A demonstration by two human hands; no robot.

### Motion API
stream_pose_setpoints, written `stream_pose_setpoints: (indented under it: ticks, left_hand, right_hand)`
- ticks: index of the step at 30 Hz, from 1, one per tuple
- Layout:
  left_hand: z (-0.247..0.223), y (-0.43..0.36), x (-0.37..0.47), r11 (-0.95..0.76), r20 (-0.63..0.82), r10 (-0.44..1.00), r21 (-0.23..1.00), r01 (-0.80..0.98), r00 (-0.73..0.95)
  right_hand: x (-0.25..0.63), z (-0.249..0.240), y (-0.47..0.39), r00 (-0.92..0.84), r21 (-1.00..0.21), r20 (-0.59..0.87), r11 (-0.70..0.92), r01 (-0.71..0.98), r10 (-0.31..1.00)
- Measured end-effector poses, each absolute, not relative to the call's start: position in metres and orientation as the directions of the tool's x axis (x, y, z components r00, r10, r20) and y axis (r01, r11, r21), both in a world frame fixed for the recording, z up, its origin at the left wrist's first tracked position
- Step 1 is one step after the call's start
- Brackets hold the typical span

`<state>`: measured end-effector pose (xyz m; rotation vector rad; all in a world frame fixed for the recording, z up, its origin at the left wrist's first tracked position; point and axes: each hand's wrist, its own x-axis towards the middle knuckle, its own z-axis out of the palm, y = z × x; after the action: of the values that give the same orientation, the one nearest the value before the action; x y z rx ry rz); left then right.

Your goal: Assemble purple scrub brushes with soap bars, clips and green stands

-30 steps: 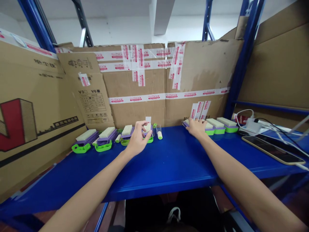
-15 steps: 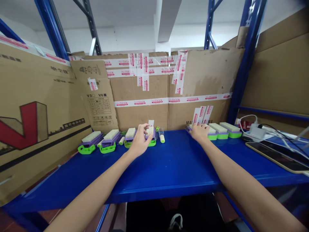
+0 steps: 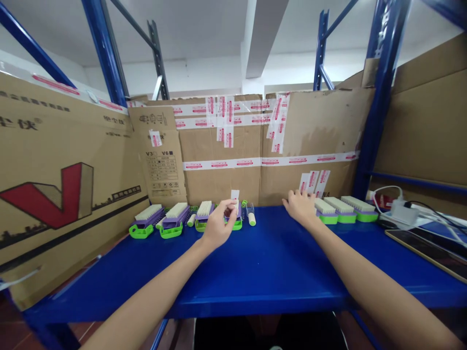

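Observation:
My left hand [image 3: 221, 224] is over the brush set at the right end of the left row, thumb and fingers curled toward each other; whether something small is between them is hidden. My right hand [image 3: 299, 206] rests with fingers spread beside the nearest brush [image 3: 326, 210] of the right group, holding nothing. Brushes with cream bristles, purple bodies and green parts, such as this one [image 3: 177, 214], stand along the back left. A clear piece with a white and green roller [image 3: 251, 218] lies just right of my left hand.
Cardboard walls [image 3: 222, 182] enclose the back and sides of the blue shelf [image 3: 255, 272]. At the right lie a phone [image 3: 426, 248], a white charger [image 3: 404, 212] and cables. Blue posts [image 3: 379, 112] rise at the corners.
The view has shifted, so the scene sits lower and further right. My right hand has moved slightly left of the right brushes, and its fingers are spread more.

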<state>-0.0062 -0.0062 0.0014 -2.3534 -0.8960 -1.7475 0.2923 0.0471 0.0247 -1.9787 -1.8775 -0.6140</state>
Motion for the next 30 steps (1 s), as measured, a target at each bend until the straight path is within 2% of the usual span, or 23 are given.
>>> stream_pose_setpoints:
  ticks: [3, 5, 8, 11, 16, 18, 23, 26, 30]
  left_hand:
    - [0.007, -0.017, -0.004, -0.835, 0.9, 0.398, 0.277, 0.474, 0.175]
    - [0.011, -0.022, -0.003, -0.822, 0.862, 0.46, 0.324, 0.468, 0.212]
    - [0.015, -0.026, -0.003, -0.787, 0.725, 0.583, 0.391, 0.478, 0.367]
    - [0.015, -0.027, -0.001, -0.761, 0.602, 0.643, 0.427, 0.489, 0.474]
    - [0.004, -0.037, 0.009, -0.786, 0.586, 0.617, 0.424, 0.451, 0.525]
    - [-0.001, -0.043, 0.014, -0.831, 0.636, 0.555, 0.384, 0.403, 0.536]
    - [-0.006, -0.053, 0.027, -0.913, 0.694, 0.382, 0.182, 0.364, 0.61]
    - [-0.004, -0.054, 0.031, -0.904, 0.649, 0.386, 0.124, 0.409, 0.656]
    - [0.0, -0.052, 0.031, -0.885, 0.573, 0.439, 0.142, 0.444, 0.692]
  right_hand:
    - [0.281, 0.037, 0.041, -0.026, 0.065, 0.465, -0.005, 0.998, 0.885]
    - [0.277, 0.043, 0.038, -0.065, 0.077, 0.397, 0.038, 0.996, 0.915]
    - [0.277, 0.048, 0.038, -0.133, 0.107, 0.265, 0.108, 0.988, 0.955]
    - [0.284, 0.047, 0.043, -0.187, 0.141, 0.16, 0.165, 0.976, 0.969]
    - [0.299, 0.035, 0.052, -0.25, 0.157, 0.07, 0.236, 0.959, 0.966]
    - [0.302, 0.027, 0.054, -0.289, 0.141, 0.062, 0.279, 0.95, 0.955]
    - [0.302, 0.006, 0.057, -0.248, 0.082, 0.117, 0.239, 0.967, 0.962]
    - [0.3, -0.002, 0.058, -0.228, 0.0, 0.168, 0.231, 0.973, 0.959]
    - [0.298, -0.008, 0.056, -0.233, -0.111, 0.239, 0.265, 0.958, 0.943]
